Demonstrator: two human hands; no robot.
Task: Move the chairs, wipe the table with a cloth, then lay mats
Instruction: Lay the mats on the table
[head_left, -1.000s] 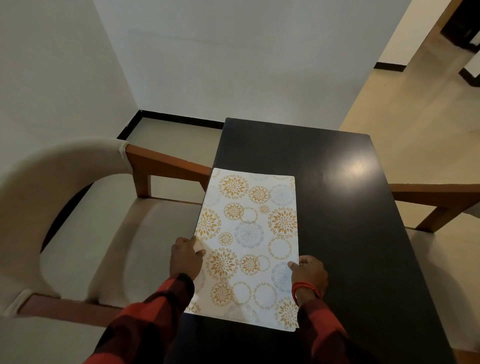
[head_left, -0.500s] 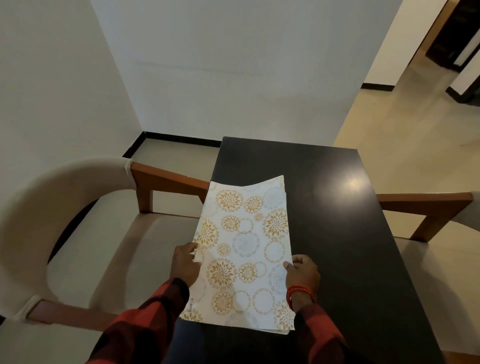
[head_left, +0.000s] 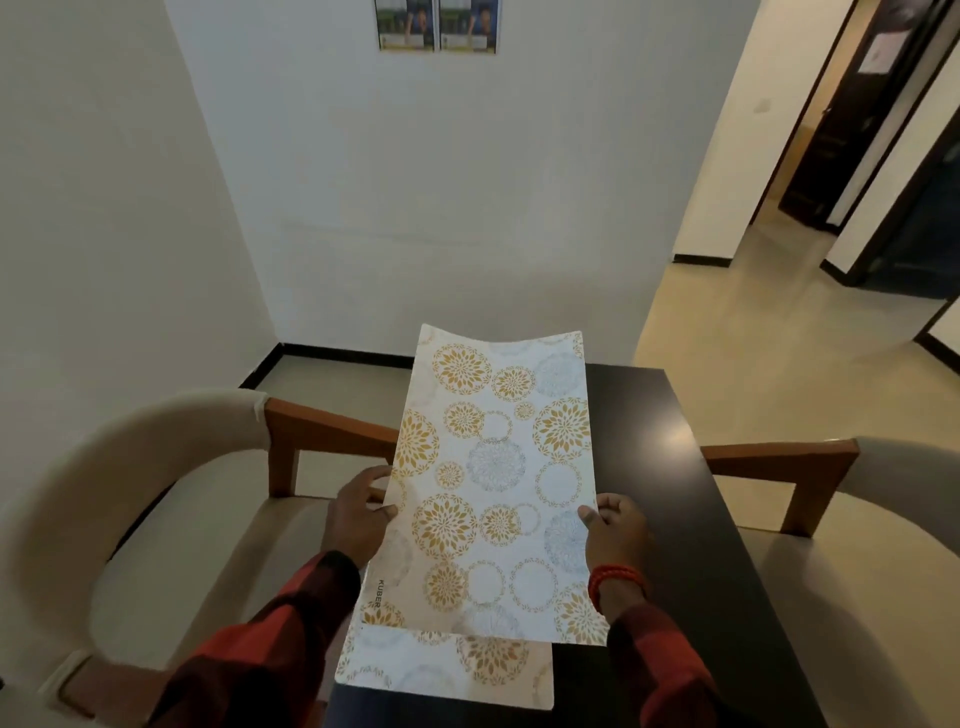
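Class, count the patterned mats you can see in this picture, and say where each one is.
2. The upper mat is lifted, held at its sides by the left hand and right hand. The lower mat lies on the table beneath it. More could be hidden under them.

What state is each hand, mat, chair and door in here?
Left hand: grips the top mat's left edge.
Right hand: grips its right edge.
Top mat: lifted, bowed.
Lower mat: flat on the table.
Left chair: unoccupied.
Right chair: unoccupied.
Dark door: open.

Raised mat (head_left: 493, 483) hides table's (head_left: 675, 519) middle; lower mat (head_left: 447, 670) half-covered.
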